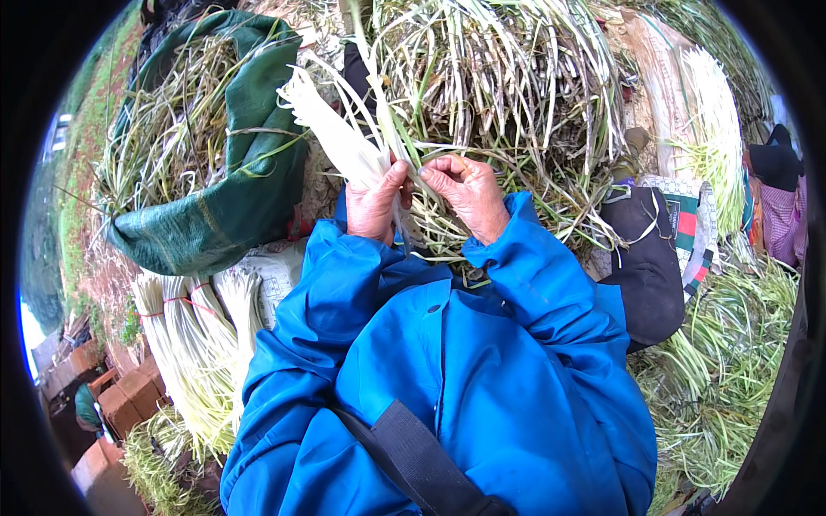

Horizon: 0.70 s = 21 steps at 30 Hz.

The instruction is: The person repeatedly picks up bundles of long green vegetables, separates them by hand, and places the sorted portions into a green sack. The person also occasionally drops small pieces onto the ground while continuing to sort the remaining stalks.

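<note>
My left hand [377, 200] is closed around a thick bundle of pale, cleaned stalks [335, 138], their white ends pointing to the upper left. Beside it, my right hand [470, 193] pinches a thin leaf or stalk between thumb and fingers, close to the bundle. A few longer green-white stalks [383, 106] stand up between the two hands. Just beyond my hands lies a large heap of untrimmed long-leaved stalks [503, 77] with brown, dry leaves among them. Loose strips hang below my fingers.
A green cloth sack [258, 129] of leaf scraps stands at the left. Below it lie pale bundles [193, 322], some tied with red string. More pale stalks [716, 129] lie at the right, above a pile of green leaves [723, 374]. Part of another person [777, 187] shows at the right edge.
</note>
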Motion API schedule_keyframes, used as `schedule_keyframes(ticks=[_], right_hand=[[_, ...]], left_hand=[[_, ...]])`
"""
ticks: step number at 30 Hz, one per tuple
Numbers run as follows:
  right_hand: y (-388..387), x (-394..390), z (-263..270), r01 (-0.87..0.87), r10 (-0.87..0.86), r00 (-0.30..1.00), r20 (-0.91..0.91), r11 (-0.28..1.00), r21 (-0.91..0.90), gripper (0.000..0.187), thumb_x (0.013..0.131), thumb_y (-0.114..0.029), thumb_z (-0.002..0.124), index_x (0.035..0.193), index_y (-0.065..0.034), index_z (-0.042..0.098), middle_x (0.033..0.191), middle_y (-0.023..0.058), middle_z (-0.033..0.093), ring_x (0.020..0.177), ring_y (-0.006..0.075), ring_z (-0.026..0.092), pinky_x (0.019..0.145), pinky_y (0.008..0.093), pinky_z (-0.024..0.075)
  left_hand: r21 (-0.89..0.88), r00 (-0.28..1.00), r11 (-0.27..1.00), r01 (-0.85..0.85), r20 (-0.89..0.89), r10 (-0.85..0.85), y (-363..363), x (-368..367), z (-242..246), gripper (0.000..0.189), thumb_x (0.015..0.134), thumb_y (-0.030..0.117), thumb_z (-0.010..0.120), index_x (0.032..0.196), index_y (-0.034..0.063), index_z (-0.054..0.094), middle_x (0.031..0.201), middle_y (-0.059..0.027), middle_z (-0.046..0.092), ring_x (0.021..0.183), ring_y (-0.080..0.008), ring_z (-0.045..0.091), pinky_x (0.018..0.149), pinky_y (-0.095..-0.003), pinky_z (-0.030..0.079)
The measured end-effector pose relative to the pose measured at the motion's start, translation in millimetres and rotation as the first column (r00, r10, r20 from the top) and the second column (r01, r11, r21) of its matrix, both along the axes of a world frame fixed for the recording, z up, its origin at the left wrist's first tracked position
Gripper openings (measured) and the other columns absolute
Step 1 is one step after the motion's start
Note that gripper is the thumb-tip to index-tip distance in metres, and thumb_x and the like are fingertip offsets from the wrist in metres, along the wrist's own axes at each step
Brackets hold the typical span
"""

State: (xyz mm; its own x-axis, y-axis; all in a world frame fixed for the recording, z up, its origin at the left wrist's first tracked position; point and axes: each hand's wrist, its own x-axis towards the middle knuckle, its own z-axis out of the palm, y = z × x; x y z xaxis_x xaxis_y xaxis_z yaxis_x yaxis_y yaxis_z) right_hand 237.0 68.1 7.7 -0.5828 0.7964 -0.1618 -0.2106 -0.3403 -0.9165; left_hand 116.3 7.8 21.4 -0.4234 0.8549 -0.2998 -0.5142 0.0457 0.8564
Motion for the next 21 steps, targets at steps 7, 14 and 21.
schedule_keyframes(ticks=[7, 14, 21], right_hand=[[1.4, 20.6, -5.0, 0.119, -0.199, 0.920, 0.338, 0.963, 0.242, 0.008, 0.071, -0.009, 0.059, 0.071, -0.0007, 0.056, 0.061, 0.0023, 0.055, 0.052, 0.0079, 0.050, 0.047, 0.0223, 0.0396], [12.7, 90.4, -18.7, -0.052, -0.582, 0.507, 0.636, 0.716, 0.696, 0.007, 0.069, -0.006, 0.058, 0.073, -0.0011, 0.056, 0.065, 0.0101, 0.056, 0.055, 0.0168, 0.057, 0.050, 0.0267, 0.0449], [78.0, 258.0, -44.2, -0.338, -0.490, -0.237, 0.839, 0.851, 0.401, 0.016, 0.076, -0.018, 0.049, 0.077, -0.0033, 0.056, 0.076, 0.0186, 0.058, 0.070, 0.0368, 0.056, 0.061, 0.0436, 0.0439]], left_hand=[[-0.035, 0.992, 0.993, 0.112, 0.068, -0.109, 4.1, 20.1, -7.1, 0.023, 0.078, 0.017, 0.058, 0.092, -0.0009, 0.054, 0.068, -0.0033, 0.053, 0.055, -0.0095, 0.047, 0.046, -0.0209, 0.039], [0.052, 0.972, 0.998, -0.030, 0.232, 0.017, 4.7, 6.0, -5.3, 0.019, 0.080, 0.014, 0.055, 0.094, 0.0034, 0.047, 0.086, -0.0107, 0.057, 0.061, -0.0108, 0.047, 0.045, -0.0217, 0.040], [0.045, 0.954, 0.988, -0.149, 0.269, 0.132, -1.3, -37.1, 4.7, 0.020, 0.080, 0.012, 0.055, 0.096, 0.0051, 0.045, 0.083, -0.0100, 0.055, 0.065, -0.0113, 0.047, 0.047, -0.0214, 0.040]])
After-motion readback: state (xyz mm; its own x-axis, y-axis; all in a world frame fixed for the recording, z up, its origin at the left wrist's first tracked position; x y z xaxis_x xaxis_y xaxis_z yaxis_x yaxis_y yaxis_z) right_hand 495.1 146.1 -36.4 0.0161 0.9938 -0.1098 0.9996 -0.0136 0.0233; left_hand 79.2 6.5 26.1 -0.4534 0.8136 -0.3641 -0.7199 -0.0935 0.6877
